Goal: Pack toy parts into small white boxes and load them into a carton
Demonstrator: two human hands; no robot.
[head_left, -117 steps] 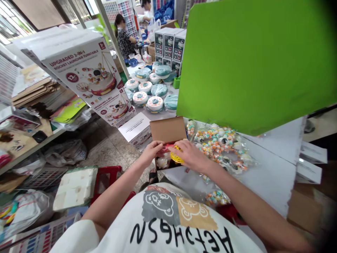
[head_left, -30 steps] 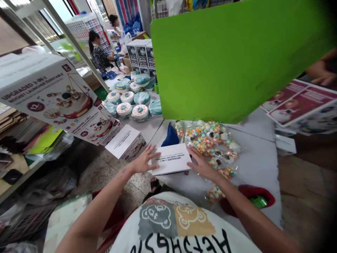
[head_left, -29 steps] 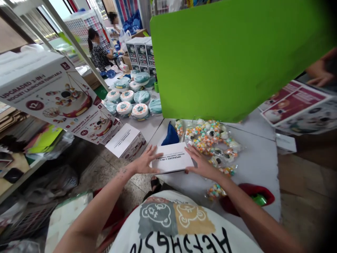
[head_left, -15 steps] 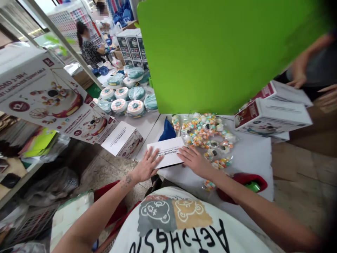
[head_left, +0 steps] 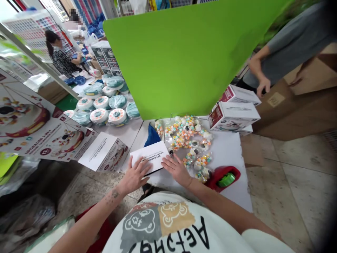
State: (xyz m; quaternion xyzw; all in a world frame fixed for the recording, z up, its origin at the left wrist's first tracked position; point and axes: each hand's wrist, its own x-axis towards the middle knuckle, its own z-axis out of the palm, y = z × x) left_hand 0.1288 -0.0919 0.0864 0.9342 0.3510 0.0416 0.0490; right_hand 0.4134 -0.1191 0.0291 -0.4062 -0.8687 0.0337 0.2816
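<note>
A white printed toy box (head_left: 152,153), its top flap closed, stands at the near edge of the table in front of my body. My left hand (head_left: 135,176) lies on the left part of the top with fingers stretched out. On the opposite end, my right hand (head_left: 177,170) rests with its fingers spread along the edge. Just beyond the box is a piece of blue cloth (head_left: 151,136). Bagged bundles of colourful small toy parts (head_left: 184,135) lie close to the right hand.
A green panel (head_left: 179,59) rises behind the bundles. Wrapped round toys (head_left: 117,116) crowd the back left. Printed boxes (head_left: 98,151) stand left; other boxes (head_left: 234,112) sit right, near a co-worker's hand (head_left: 263,86). A red tape dispenser with green tape (head_left: 226,179) lies front right.
The view has swung right, so the scene sits further left. Both my hands stay on the box top, with small finger shifts. The co-worker's hand at the right has lifted off the boxes.
</note>
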